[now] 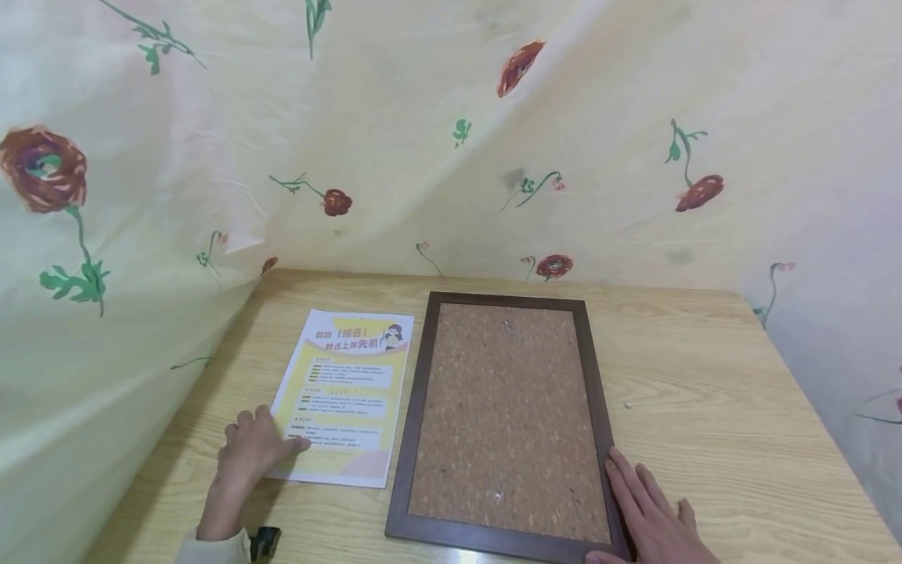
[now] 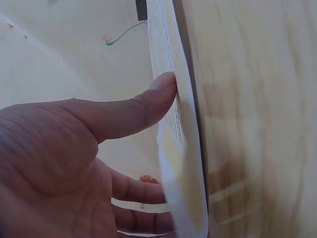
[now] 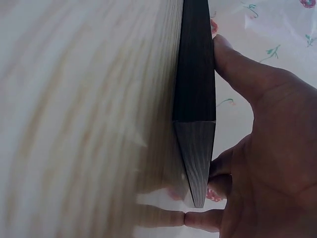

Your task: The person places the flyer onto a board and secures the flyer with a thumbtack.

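Note:
A yellow and white printed sheet (image 1: 355,368) lies on the wood-grain table, left of a cork board (image 1: 510,415) in a dark brown frame. My left hand (image 1: 257,446) holds the sheet's lower left edge. In the left wrist view the thumb (image 2: 161,89) presses on the printed side, while the other fingertips are hidden behind the slightly raised edge. At the board's lower right corner, my right hand (image 1: 651,509) rests against the frame. Its fingers lie nearly straight along the right side, and its thumb is at the front edge.
A tiny pale object (image 1: 628,405) lies on the table (image 1: 712,376) right of the board. Flower-printed cloth (image 1: 395,117) hangs behind the table and along both sides. Close by the left sleeve (image 1: 211,548) is a small black object (image 1: 265,542).

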### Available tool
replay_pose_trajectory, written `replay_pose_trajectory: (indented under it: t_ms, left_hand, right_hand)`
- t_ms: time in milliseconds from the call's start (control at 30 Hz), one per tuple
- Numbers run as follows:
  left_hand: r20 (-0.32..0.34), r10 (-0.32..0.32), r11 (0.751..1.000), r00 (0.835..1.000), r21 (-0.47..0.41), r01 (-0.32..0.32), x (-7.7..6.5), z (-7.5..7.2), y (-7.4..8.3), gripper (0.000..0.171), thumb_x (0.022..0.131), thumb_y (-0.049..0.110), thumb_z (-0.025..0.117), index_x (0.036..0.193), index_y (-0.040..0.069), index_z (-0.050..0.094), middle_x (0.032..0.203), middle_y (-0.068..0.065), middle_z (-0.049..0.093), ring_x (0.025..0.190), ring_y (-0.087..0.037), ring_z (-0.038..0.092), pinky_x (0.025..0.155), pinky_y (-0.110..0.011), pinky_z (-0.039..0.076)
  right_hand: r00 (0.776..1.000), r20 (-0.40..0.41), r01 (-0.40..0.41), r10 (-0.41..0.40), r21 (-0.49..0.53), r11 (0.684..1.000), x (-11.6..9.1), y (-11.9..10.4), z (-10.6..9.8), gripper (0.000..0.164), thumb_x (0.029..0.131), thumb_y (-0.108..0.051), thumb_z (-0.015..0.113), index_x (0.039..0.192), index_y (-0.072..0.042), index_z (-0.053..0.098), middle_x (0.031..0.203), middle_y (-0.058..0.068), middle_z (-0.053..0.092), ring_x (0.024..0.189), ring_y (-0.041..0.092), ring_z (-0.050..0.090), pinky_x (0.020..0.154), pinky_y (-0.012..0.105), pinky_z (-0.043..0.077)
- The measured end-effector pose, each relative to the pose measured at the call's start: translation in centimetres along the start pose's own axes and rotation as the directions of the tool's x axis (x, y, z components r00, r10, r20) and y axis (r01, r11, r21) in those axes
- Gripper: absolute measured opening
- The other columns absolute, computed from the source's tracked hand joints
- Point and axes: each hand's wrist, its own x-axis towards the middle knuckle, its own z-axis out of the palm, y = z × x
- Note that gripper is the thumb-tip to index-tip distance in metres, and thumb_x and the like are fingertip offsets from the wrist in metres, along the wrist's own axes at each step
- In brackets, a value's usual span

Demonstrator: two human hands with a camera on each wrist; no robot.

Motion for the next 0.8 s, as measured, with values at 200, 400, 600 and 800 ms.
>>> replay_pose_trajectory:
  t_ms: [200, 400, 600, 800]
  left_hand:
    - [-0.031, 0.041, 0.994, 0.999, -0.101, -0.043, 0.0, -0.1, -0.1, 0.067, 0.077, 0.026, 0.082, 0.113, -0.014, 0.042, 0.09, -0.026, 0.052, 0.078, -0.037, 0.053, 0.059, -0.042, 0.045]
    - [-0.041, 0.049, 0.981, 0.998, -0.187, -0.056, 0.1, -0.5, -0.3, 0.035, 0.089, 0.006, 0.063, 0.113, -0.013, 0.045, 0.092, -0.029, 0.061, 0.067, -0.028, 0.055, 0.052, -0.034, 0.043]
    - [-0.068, 0.053, 0.968, 0.996, -0.24, -0.068, 0.4, -1.0, -0.7, 0.023, 0.092, 0.001, 0.056, 0.111, -0.01, 0.049, 0.107, -0.034, 0.06, 0.078, -0.033, 0.056, 0.058, -0.037, 0.044]
    - [-0.069, 0.035, 0.968, 0.997, -0.246, -0.051, 0.5, -1.7, -0.7, 0.034, 0.093, 0.001, 0.056, 0.123, -0.013, 0.047, 0.116, -0.039, 0.057, 0.095, -0.044, 0.058, 0.072, -0.05, 0.049]
  right_hand:
    - [1.0, -0.015, 0.017, -0.017, -0.001, 1.0, 0.0, 0.1, 0.0, 0.118, 0.073, -0.075, 0.066, 0.155, -0.005, 0.02, 0.157, 0.011, 0.024, 0.13, 0.051, 0.038, 0.075, 0.088, 0.026]
    - [0.999, -0.027, 0.018, -0.018, -0.001, 1.0, 0.0, 0.1, 0.2, 0.118, 0.072, -0.076, 0.066, 0.155, -0.005, 0.021, 0.158, 0.009, 0.023, 0.13, 0.05, 0.038, 0.076, 0.088, 0.026]
    - [0.999, -0.035, 0.021, -0.021, -0.008, 1.0, -0.1, 0.1, 0.3, 0.118, 0.071, -0.078, 0.065, 0.154, -0.005, 0.022, 0.159, 0.007, 0.022, 0.13, 0.05, 0.039, 0.076, 0.088, 0.025]
    - [0.999, -0.034, 0.018, -0.019, -0.003, 1.0, 0.0, 0.1, 0.3, 0.119, 0.071, -0.077, 0.066, 0.155, -0.006, 0.022, 0.158, 0.008, 0.024, 0.13, 0.05, 0.039, 0.076, 0.088, 0.026]
